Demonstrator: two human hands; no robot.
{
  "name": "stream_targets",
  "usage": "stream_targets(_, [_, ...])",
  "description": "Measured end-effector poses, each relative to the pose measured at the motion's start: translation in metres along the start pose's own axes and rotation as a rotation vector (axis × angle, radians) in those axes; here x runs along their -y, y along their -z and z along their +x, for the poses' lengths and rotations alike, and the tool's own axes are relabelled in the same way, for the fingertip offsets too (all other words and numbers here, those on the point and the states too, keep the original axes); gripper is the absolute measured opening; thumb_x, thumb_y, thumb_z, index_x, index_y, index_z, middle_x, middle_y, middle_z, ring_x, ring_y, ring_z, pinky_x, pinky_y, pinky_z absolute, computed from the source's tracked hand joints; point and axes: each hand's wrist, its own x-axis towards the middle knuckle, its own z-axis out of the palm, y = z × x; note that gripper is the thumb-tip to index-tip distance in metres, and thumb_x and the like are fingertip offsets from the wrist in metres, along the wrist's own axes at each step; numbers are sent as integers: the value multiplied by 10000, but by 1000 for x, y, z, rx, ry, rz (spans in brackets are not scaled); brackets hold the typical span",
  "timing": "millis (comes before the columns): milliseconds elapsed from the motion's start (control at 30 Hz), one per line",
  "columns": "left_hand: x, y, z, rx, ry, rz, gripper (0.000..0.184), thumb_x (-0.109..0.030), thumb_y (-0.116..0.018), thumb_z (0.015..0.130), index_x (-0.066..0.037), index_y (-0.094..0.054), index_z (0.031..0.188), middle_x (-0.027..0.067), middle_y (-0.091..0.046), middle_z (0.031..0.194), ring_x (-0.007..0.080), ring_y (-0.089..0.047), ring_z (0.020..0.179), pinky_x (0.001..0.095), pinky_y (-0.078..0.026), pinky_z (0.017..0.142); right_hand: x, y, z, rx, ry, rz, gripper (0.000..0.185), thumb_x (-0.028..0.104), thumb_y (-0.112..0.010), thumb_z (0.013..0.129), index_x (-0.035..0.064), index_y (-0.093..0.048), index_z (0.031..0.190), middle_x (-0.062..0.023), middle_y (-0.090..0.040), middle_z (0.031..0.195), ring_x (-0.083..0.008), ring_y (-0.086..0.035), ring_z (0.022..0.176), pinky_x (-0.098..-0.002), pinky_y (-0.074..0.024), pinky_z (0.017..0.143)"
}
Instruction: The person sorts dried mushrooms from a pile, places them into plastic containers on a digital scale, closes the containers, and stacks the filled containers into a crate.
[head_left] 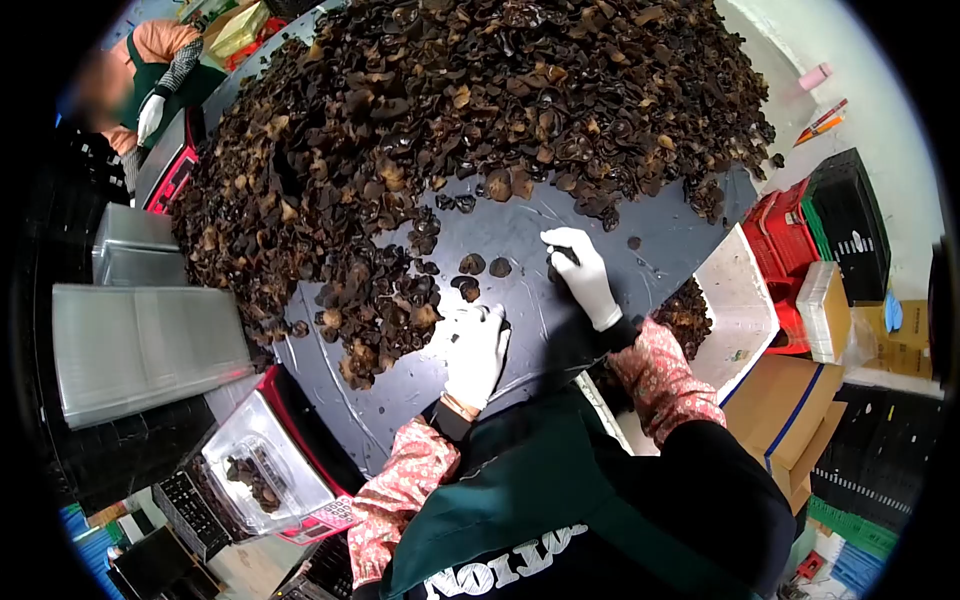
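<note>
My left hand [477,352], in a white glove, is low over the dark tabletop [390,405], its fingers slightly apart beside dark fungus pieces; a small dark bit shows at its right edge. My right hand [583,275], also gloved in white, is farther right with thumb and fingers closed around a dark fungus piece [562,262]. Between the hands and the large heap of dark brown fungus [520,90] lie a few loose pieces [471,264]. A smaller pile [375,325] spreads left of my left hand.
A white box [738,300] with fungus inside stands at the right, near red crates [780,230] and a cardboard box [780,410]. Lower left is a scale [270,470] with a clear container holding pieces. Clear plastic containers [150,345] stand left. A co-worker [160,60] is upper left.
</note>
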Motion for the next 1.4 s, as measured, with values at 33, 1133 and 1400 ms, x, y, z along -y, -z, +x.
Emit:
stream_targets(33, [1, -2, -3, 24, -36, -17, 273, -192, -668, 883, -86, -614, 1129, 157, -571, 1047, 334, -611, 924, 413, -525, 742, -7, 0, -3, 9, 201, -202, 322, -14, -622, 849, 34, -655, 1166, -105, -635, 1193, -226, -608, 1084, -329, -462, 957])
stream_targets(1133, [12, 135, -67, -553, 551, -643, 162, -141, -611, 916, -87, -643, 1066, 65, -664, 950, 150, -645, 832, 325, -509, 734, 69, -51, 42, 542, -471, 365, 131, 118, -645, 890, 52, -644, 1003, 26, -613, 772, -34, -502, 595, -189, -373, 516])
stream_targets(1400, [106, 246, -242, -1213, 696, 147, 183, -74, -595, 925, -18, -620, 1097, 144, -617, 1069, 254, -593, 987, 358, -457, 912, 207, -176, -6, 998, -429, 518, 153, 155, -584, 945, 33, -608, 1033, -7, -598, 794, -72, -531, 578, -212, -416, 517])
